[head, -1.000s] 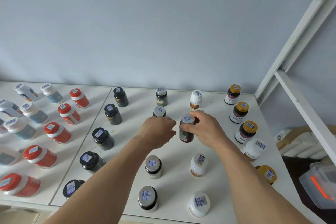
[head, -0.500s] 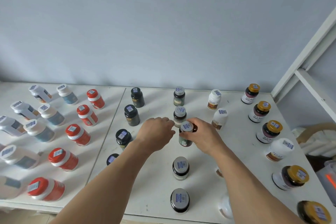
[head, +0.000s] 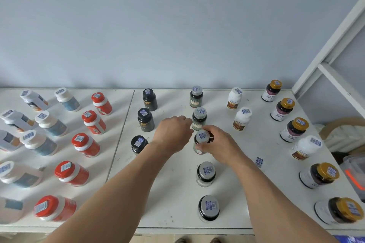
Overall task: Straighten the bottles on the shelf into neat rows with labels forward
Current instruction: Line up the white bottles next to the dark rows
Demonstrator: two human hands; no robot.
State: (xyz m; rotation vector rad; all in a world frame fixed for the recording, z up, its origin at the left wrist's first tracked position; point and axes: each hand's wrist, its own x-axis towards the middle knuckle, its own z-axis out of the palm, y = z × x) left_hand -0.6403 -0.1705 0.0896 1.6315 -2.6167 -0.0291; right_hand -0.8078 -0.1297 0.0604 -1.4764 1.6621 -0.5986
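Fingers of the right hand (head: 219, 145) curled round the silver-capped bottle (head: 202, 136) at centre frame on the shelf (head: 174, 193); left hand (head: 171, 134) hovered just left of it, knuckles up, its grip impossible to tell.

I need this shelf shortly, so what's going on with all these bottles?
A person is tidying the white shelf. Their right hand grips a silver-capped bottle in the middle column, while the left hand is curled close beside it; whether it touches is hidden. The other bottles stand in columns, mostly by cap colour.
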